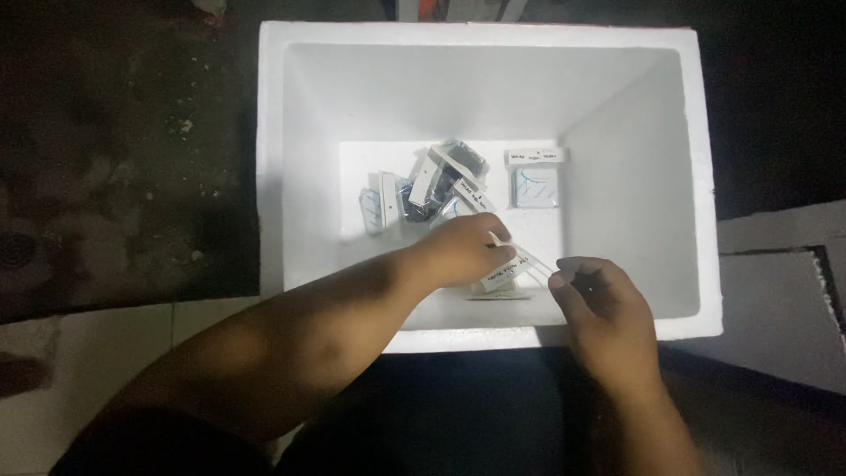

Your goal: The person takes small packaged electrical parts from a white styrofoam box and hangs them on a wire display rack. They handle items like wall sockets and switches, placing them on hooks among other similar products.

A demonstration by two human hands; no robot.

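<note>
A white foam box [273, 176] stands open below me, with several small clear packets with white label strips on its floor. My left hand [465, 249] reaches into the box and pinches one small clear packet [520, 264] by its labelled end. My right hand [599, 304] is at the box's near rim, fingers closed on the other end of that same packet. A pile of packets [432, 185] lies just beyond my left hand. One packet [535, 179] lies apart on the right of the box floor.
The box sits on a dark, stained floor [115, 159]. A pale flat board [784, 300] lies at the right, and a light surface [97, 353] runs along the lower left.
</note>
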